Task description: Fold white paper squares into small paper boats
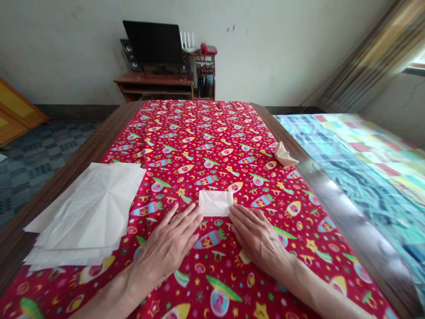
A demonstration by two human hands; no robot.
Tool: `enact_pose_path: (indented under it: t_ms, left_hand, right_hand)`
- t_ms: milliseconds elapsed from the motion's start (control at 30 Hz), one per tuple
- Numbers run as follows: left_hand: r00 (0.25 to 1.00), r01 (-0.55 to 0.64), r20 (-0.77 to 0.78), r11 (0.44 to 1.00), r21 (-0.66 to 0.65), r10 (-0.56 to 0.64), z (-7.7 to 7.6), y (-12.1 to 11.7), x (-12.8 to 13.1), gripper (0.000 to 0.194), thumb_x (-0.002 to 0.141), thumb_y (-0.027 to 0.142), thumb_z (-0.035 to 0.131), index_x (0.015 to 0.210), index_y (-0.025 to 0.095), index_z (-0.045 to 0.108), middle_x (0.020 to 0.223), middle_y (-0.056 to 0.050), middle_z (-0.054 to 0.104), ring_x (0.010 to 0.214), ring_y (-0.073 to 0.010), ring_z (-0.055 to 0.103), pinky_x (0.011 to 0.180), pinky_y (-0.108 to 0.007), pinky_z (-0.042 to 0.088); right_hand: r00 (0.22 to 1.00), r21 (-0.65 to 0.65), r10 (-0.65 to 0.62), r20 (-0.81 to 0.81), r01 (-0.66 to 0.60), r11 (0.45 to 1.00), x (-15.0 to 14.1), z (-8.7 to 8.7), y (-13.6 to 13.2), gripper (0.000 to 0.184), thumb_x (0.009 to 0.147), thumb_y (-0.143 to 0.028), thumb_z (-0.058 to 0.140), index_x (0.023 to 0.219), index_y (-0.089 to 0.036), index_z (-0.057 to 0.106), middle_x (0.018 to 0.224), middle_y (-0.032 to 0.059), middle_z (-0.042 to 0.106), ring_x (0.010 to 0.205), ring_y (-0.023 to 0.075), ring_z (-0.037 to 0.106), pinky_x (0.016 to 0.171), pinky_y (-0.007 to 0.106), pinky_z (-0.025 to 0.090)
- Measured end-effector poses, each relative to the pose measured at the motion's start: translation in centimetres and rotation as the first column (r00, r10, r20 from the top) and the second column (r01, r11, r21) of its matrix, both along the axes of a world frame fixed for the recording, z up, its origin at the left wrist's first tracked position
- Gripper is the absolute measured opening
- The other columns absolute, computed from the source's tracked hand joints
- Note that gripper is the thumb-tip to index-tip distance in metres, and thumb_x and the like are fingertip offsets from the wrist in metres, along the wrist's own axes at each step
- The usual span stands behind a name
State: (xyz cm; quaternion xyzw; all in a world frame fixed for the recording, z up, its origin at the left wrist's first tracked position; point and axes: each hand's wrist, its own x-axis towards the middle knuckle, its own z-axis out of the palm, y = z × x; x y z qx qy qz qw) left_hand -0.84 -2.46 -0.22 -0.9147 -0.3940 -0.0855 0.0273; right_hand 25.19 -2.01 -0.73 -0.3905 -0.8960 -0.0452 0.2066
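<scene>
Paper, one folded piece, lies between left hand and right hand, each grip spread flat.

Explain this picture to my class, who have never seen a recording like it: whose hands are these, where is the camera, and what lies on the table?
There is no robot here. One person wears a camera on the head, looking forward and down, so we see roughly what they face. The left hand and right hand rest palm down on a red patterned cloth over a wooden table. Between their fingertips lies a small folded sheet of paper; neither hand grips it. To the left is a stack of creased white paper. Near the right edge sits a folded paper piece. Beyond the table stand a monitor and a red telephone.
</scene>
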Motion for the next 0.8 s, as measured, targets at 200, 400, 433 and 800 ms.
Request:
enact_pose_path:
  t_ms: [200, 400, 433, 800]
  left_hand:
    - [0.991, -0.036, 0.128, 0.997, 0.074, 0.026, -0.2, 0.4, 0.4, 0.035, 0.095, 0.019, 0.041, 0.126, 0.012, 0.055, 0.132, -0.009, 0.057, 0.126, -0.0209, 0.048, 0.107, -0.041, 0.039]
    - [0.97, -0.015, 0.243, 0.997, 0.075, -0.004, -0.2, 1.2, 0.9, 0.03, 0.093, 0.012, 0.042, 0.117, 0.012, 0.06, 0.12, -0.009, 0.063, 0.114, -0.0205, 0.055, 0.1, -0.038, 0.047]
    - [0.968, -0.014, 0.25, 0.997, 0.072, -0.005, -0.2, 1.2, 0.9, 0.03, 0.093, 0.012, 0.042, 0.116, 0.012, 0.06, 0.119, -0.009, 0.063, 0.114, -0.0206, 0.055, 0.1, -0.038, 0.047]
    - [0.918, -0.149, 0.395, 0.963, 0.227, 0.049, 3.2, 3.1, 0.3, 0.05, 0.089, 0.007, 0.046, 0.137, 0.016, 0.039, 0.146, -0.011, 0.038, 0.132, -0.0231, 0.039, 0.109, -0.041, 0.038]
  right_hand:
    - [0.968, -0.17, -0.232, -0.096, 0.213, 0.962, -0.2, 0.6, 2.0, 0.019, 0.095, -0.028, 0.046, 0.092, -0.017, 0.061, 0.085, 0.0069, 0.065, 0.075, 0.0176, 0.06, 0.066, 0.029, 0.047]
    - [0.933, -0.342, -0.339, -0.124, 0.28, 0.897, -0.8, 0.5, 3.4, 0.023, 0.085, -0.036, 0.061, 0.073, -0.019, 0.052, 0.068, -0.0005, 0.058, 0.058, 0.0117, 0.051, 0.056, 0.024, 0.035]
    - [0.931, -0.37, -0.344, -0.125, 0.278, 0.887, -0.9, 0.4, 3.4, 0.024, 0.083, -0.034, 0.063, 0.069, -0.019, 0.05, 0.065, -0.0017, 0.056, 0.056, 0.0108, 0.05, 0.054, 0.023, 0.033]
    - [0.884, -0.088, -0.167, -0.437, 0.143, 0.986, -0.9, 2.0, 5.0, 0.017, 0.088, -0.022, 0.055, 0.071, -0.018, 0.053, 0.067, 0.0, 0.055, 0.061, 0.0111, 0.049, 0.057, 0.023, 0.036]
